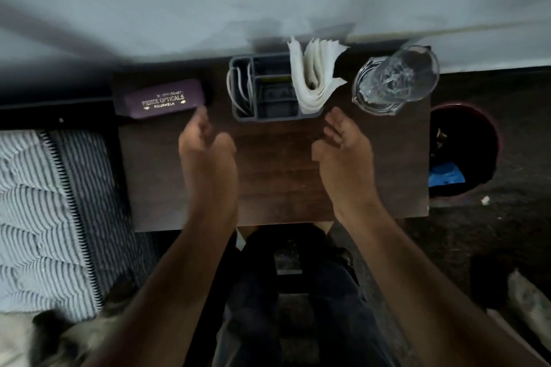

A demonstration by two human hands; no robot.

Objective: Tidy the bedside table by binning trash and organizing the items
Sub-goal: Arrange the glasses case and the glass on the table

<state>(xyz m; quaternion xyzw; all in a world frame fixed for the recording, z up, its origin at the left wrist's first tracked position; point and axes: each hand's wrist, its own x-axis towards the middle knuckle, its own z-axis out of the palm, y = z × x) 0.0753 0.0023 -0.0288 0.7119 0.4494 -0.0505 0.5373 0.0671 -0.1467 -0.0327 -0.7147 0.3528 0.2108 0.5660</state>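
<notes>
Both hands hover empty, left hand (205, 143) and right hand (343, 140) relaxed, over the table (277, 182). The glass (396, 80) at the back right looks fragile and slippery; grip its sides.

The person has two bare forearms without sleeves, the left hand (205, 152) and right hand (343, 146) without rings, and dark trousers (298, 307).

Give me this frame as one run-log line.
left hand: empty, over dark wooden table | right hand: empty | purple glasses case, grey plastic organizer holding white tissues, clear glass: along back edge
</notes>
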